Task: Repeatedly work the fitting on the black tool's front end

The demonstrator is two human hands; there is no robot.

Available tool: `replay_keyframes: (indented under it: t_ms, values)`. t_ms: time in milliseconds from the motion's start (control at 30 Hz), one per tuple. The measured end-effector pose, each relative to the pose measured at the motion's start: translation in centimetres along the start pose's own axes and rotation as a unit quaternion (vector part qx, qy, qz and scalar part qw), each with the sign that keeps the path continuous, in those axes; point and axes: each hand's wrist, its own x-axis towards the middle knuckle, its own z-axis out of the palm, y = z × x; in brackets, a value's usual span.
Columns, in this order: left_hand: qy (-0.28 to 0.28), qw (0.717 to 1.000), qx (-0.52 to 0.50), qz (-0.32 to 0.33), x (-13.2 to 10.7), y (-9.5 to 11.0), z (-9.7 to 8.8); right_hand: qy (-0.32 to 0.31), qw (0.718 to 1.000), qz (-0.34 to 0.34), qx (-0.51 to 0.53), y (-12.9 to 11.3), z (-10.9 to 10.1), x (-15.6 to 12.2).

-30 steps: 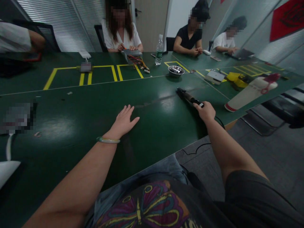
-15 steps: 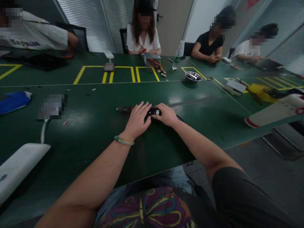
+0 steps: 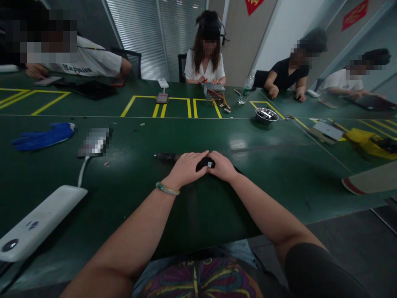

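A slim black corded tool that looks like an electric screwdriver (image 3: 168, 157) lies across the green table in front of me, its narrow metal tip pointing left. My left hand (image 3: 188, 168) is wrapped over its middle, fingers together on top and thumb along the near side. Around the rear end, where a dark cord leads off to the right, closes my right hand (image 3: 223, 167). The fingertips of both hands meet above the tool, and a small white label shows between the thumbs. My palms hide most of the handle.
To the left lie a blue glove (image 3: 46, 136), a phone (image 3: 94, 142) and a white power bank (image 3: 43, 223) on a cable. Farther off stand a metal bowl (image 3: 266, 115), a plastic bottle (image 3: 247, 87) and a grey box with wires (image 3: 214, 88). Several people sit around the table.
My left hand has slid right along the tool until it meets my right hand, and its spread fingers have come together. The view has tilted up and turned left.
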Motion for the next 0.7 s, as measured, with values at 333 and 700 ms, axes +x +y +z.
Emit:
replay_keyframes:
  t_ms: [333,700]
  values:
    - [-0.073,0.997,0.009,-0.012,-0.1,-2.6,-1.0,-0.104,0.989,0.109,-0.005,2.1,-6.5,-4.2]
    - [-0.119,0.992,-0.018,-0.046,-1.9,-4.0,-4.0,-0.137,0.98,0.123,0.068,2.1,-6.5,-5.1]
